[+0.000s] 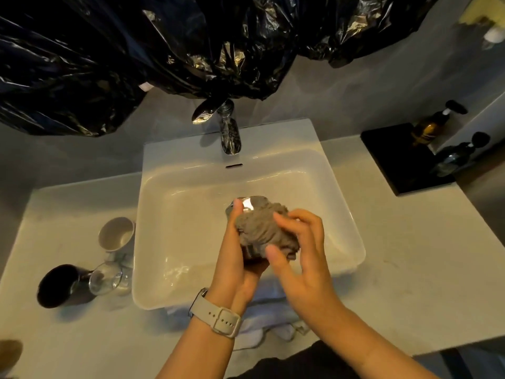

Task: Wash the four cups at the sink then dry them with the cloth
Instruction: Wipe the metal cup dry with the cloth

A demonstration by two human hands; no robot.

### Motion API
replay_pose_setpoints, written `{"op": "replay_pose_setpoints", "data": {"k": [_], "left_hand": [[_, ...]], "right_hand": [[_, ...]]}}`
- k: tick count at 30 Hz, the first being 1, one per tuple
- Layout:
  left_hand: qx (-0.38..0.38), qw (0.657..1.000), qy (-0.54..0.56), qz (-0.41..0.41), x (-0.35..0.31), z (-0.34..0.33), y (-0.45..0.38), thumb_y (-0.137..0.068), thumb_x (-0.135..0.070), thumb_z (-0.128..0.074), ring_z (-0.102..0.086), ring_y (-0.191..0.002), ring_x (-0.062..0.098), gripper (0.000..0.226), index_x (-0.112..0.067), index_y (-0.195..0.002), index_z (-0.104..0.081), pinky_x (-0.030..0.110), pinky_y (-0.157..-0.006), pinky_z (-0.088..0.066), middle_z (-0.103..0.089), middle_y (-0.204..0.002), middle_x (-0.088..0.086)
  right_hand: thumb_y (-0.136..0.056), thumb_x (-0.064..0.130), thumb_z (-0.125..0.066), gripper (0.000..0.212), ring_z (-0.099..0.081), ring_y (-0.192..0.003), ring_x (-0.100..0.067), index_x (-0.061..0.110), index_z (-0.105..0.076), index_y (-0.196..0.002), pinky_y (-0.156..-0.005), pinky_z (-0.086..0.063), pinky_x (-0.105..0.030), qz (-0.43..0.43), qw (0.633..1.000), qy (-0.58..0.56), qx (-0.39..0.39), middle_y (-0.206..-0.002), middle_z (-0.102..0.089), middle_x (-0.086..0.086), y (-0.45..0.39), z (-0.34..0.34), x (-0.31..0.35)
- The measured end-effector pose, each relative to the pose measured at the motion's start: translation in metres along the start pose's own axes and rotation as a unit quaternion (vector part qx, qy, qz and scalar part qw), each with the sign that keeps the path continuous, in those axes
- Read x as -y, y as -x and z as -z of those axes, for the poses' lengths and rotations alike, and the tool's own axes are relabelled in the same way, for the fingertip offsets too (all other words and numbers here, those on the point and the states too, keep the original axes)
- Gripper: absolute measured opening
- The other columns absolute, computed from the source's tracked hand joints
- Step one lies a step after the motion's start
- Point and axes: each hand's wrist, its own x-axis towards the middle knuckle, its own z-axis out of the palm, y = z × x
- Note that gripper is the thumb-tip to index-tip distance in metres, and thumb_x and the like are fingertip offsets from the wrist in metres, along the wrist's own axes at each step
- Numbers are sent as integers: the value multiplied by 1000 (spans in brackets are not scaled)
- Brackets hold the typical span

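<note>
Above white rectangular sink (164, 214) – left hand (237, 258) fingers clamped on shiny metal cup (250, 203); right hand (300, 250) fingers clamped on crumpled grey cloth (262, 231).

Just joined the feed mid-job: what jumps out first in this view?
Over the middle of the white sink, the left hand holds a shiny metal cup while the right hand presses a grey cloth against it. Crinkled black plastic sheeting covers the wall above the faucet. On the counter left of the sink stand three more cups: white, clear glass, dark.
</note>
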Motion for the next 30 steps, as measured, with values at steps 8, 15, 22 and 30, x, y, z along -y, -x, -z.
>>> {"op": "replay_pose_setpoints", "data": {"k": [8,15,22,30], "left_hand": [[-5,999,43,-16,19,-1,6,-97,-44,-49,-72,-98,20,41,-17,-97,-80,36,-87,-59,-74,-106,9],[-25,998,-36,-45,5,8,6,-76,-59,-59,-70,-94,27,59,-10,-108,-71,47,-94,-50,-73,-102,16],[-16,995,-84,-43,0,2,9,-78,-61,-55,-71,-95,22,61,-16,-115,-70,34,-75,-54,-75,-106,10],[-13,998,-57,3,23,-1,25,-78,-57,-57,-72,-94,23,51,-20,-111,-72,38,-74,-55,-75,-106,11]], "right_hand": [[-83,32,-66,35,-49,-116,-14,33,-57,-116,-96,-44,-21,8,1000,5,5,-118,-41,0,-32,2,5],[-85,20,-64,34,-52,-115,-15,30,-57,-116,-89,-47,-18,-3,995,-72,74,-117,-47,4,-6,12,-4],[-85,20,-61,31,-56,-114,-15,23,-59,-116,-90,-49,-20,-24,994,-104,35,-116,-52,-2,-12,19,-8],[-84,24,-63,31,-58,-112,-18,22,-61,-114,-92,-49,-27,-50,993,-105,21,-116,-56,-3,-29,33,-3]]}}
